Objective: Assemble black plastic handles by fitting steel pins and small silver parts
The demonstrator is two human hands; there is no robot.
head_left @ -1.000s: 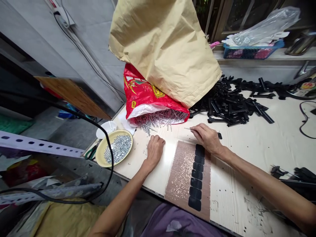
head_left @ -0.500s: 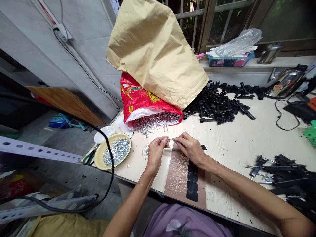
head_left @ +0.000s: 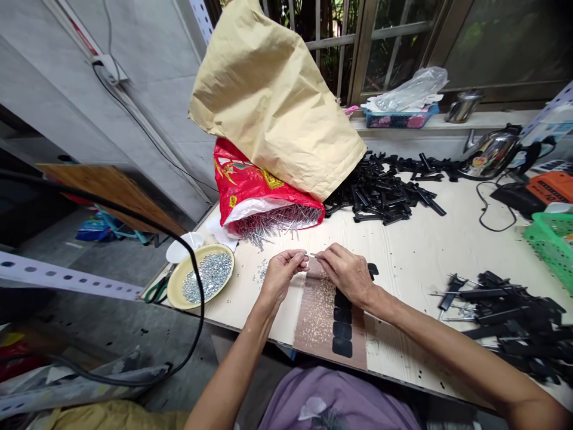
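We're likely fitting: right hand (head_left: 348,273) clamped on metal pin (head_left: 313,255), left hand (head_left: 282,276) pinched together opposite (contents unclear); next move needs steady alignment.

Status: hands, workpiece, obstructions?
Right hand pinching thin silvery metal rod. Left hand close to the rod's exposed end, contact unclear. Black looped cable crossing in front of pale yellow dish, apart from both hands.
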